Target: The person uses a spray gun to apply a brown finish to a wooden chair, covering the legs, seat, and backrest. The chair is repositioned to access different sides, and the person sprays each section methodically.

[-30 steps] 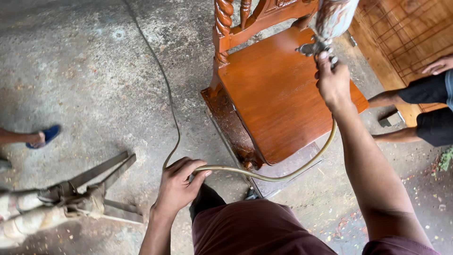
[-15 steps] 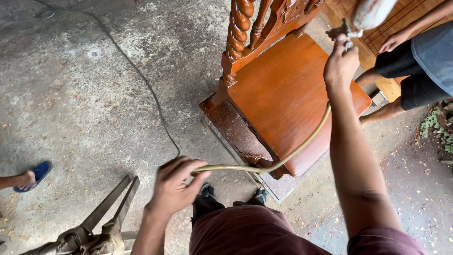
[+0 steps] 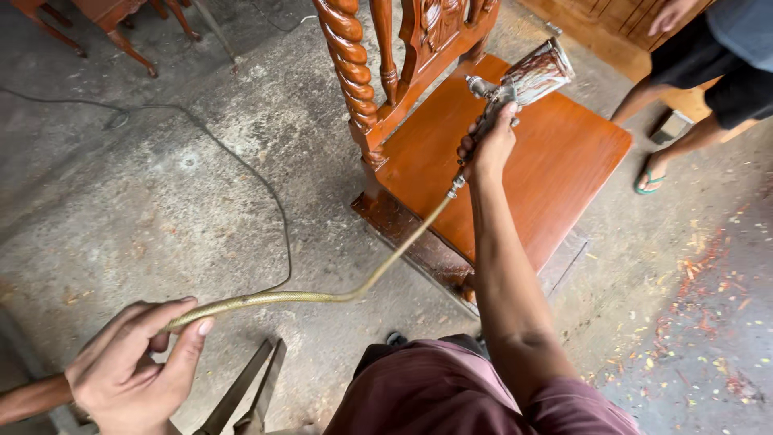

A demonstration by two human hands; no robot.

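So right hand [image 3: 485, 149] is wrapped tight on the spray gun [image 3: 515, 89] over the chair seat [image 3: 547, 173], left hand [image 3: 133, 366] pinching the floppy hose [image 3: 322, 296] beside it, looks easy to kink.

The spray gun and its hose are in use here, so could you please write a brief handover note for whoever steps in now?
Right hand: gripping the metal spray gun, aimed over the glossy orange-brown wooden chair seat.
Left hand: pinching the braided yellowish air hose, held off the concrete floor.
Done: seat looks glossy, apparently coated.
Left: the carved twisted back post; its coverage cannot be told.
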